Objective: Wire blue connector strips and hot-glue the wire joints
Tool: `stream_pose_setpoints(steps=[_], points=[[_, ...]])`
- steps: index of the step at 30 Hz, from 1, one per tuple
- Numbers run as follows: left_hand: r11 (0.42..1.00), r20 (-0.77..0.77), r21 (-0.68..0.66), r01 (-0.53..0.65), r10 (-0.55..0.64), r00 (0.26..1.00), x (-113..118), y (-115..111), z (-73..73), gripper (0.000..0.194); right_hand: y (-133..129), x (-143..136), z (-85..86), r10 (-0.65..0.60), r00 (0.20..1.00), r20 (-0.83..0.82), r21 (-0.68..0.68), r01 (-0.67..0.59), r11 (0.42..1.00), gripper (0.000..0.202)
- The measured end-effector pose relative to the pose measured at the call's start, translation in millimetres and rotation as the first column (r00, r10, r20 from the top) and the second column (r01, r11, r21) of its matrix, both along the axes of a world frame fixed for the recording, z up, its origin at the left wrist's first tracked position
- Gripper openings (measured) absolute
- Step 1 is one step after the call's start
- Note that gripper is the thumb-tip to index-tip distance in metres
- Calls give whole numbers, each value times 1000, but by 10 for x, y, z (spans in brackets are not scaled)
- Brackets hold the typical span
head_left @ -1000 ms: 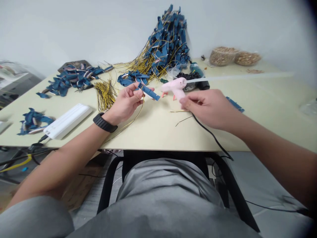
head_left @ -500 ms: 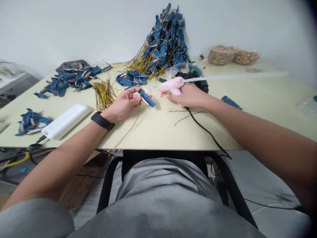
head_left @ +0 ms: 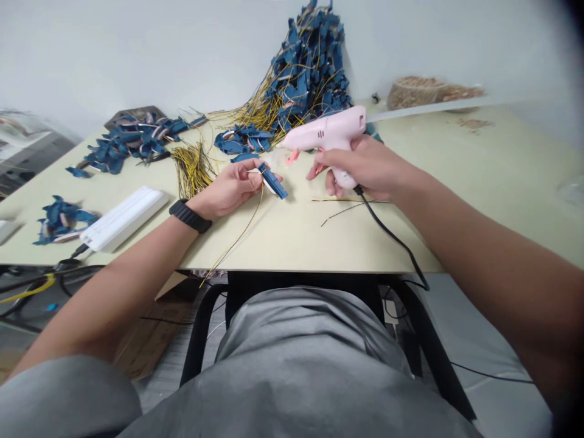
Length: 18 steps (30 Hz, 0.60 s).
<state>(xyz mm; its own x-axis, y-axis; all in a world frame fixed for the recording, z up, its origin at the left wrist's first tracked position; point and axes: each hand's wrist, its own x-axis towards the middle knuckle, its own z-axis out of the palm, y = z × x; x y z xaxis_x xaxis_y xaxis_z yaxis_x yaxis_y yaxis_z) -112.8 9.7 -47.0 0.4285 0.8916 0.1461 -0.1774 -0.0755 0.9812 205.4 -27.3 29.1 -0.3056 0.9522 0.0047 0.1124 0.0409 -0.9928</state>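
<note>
Between the fingers of my left hand (head_left: 237, 187) is a small blue plastic part (head_left: 272, 180) with a pale underside. A thin yellow-and-black wire (head_left: 241, 234) trails from it over the table's front edge. My right hand (head_left: 365, 167) is closed around the handle of a pink hot glue gun (head_left: 326, 129), its nozzle pointing left above the table, apart from the blue part. A long translucent glue stick (head_left: 424, 110) sticks out of the gun's back, and a black cord (head_left: 387, 231) hangs from its handle.
A tall heap of wired blue parts (head_left: 310, 67) leans on the wall. More blue parts (head_left: 123, 143), a bundle of yellow-black wires (head_left: 194, 170) and a white power strip (head_left: 123, 219) lie left. Loose wires (head_left: 342, 210) lie below the gun; bags of small tan pieces (head_left: 417, 94) stand back right.
My right hand has raised and turned the glue gun, so its side and handle show more fully. My left hand keeps the blue part almost in place.
</note>
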Motion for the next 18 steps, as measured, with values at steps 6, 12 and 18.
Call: stream_pose_setpoints(steps=[6,12,18], points=[[999,-20,-34,28,-29,999,24,-6,30,52,-28,-30,-74,36,996,80,62,-41,997,13],[998,-45,-20,63,-64,997,28,15,19,61,-17,-46,-103,28,994,103,85,-37,996,20],[996,-22,-56,69,-70,997,17,14,11,68,-37,-73,-97,19,993,116,99,-31,995,18]])
